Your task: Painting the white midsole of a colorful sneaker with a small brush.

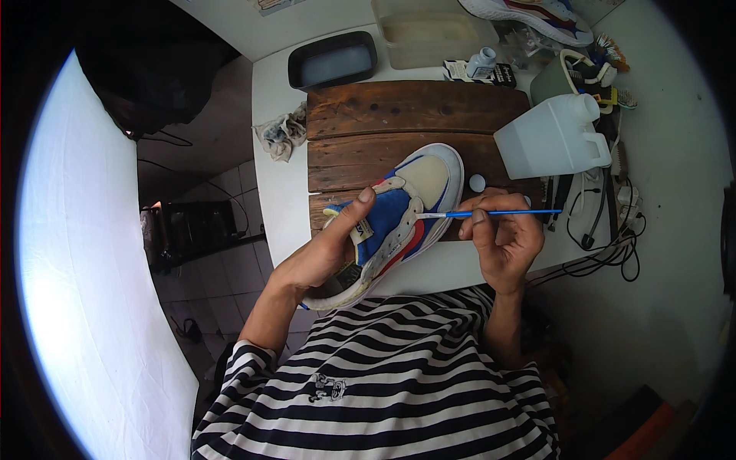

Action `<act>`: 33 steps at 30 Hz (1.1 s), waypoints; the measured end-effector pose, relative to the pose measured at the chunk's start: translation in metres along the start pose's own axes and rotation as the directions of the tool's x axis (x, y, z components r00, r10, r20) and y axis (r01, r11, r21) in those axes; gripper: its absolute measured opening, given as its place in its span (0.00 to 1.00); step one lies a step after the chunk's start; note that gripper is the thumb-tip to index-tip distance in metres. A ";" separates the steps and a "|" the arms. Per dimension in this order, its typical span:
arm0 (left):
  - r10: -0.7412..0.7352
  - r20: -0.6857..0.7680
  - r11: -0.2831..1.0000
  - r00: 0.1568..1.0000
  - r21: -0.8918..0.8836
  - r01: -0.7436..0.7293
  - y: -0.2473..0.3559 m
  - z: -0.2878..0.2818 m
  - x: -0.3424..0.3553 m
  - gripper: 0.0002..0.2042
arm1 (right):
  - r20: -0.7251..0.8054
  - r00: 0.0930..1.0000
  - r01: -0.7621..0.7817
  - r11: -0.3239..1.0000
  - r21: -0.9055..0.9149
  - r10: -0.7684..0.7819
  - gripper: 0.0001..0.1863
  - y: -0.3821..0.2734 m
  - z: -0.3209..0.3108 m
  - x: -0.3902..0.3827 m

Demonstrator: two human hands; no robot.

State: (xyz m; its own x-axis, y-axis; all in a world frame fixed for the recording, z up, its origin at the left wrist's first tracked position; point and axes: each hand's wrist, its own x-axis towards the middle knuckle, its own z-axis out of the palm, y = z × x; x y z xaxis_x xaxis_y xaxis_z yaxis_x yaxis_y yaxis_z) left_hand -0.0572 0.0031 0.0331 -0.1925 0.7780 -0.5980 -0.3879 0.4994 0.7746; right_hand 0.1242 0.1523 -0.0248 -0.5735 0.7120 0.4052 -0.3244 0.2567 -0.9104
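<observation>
A sneaker [431, 182] in cream, blue, red and white lies tilted across the near edge of a brown wooden board [368, 111], toe pointing away from me. My left hand [330, 241] grips it by the heel side, thumb over the blue tongue, the other fingers hidden beneath or behind it. Between the fingertips of my right hand [502, 234] is a thin blue paintbrush [502, 213]. Its pale bristle tip touches the eyelet strip on the shoe's right side. No laces show in the eyelets. A small white cap [477, 183] lies on the board beside the toe.
A translucent jug [548, 142] stands at the board's right. Behind the board are a black tray [333, 61] of liquid, a clear tub [433, 34], a small bottle [481, 63] and another sneaker [537, 17]. A crumpled rag [282, 134] lies left; cables [613, 249] tangle right.
</observation>
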 end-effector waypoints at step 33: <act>0.001 0.026 0.999 1.000 -0.032 0.000 -0.006 -0.004 0.001 0.48 | 0.009 1.000 0.025 0.993 -0.112 -0.025 0.05 -0.005 0.003 -0.001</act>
State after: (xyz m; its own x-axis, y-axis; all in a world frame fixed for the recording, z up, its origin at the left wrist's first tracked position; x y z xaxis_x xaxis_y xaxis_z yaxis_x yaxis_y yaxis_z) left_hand -0.0586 -0.0007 0.0273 -0.1695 0.7880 -0.5919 -0.4165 0.4871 0.7677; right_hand 0.1244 0.1481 -0.0201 -0.5722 0.6994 0.4282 -0.2530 0.3461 -0.9034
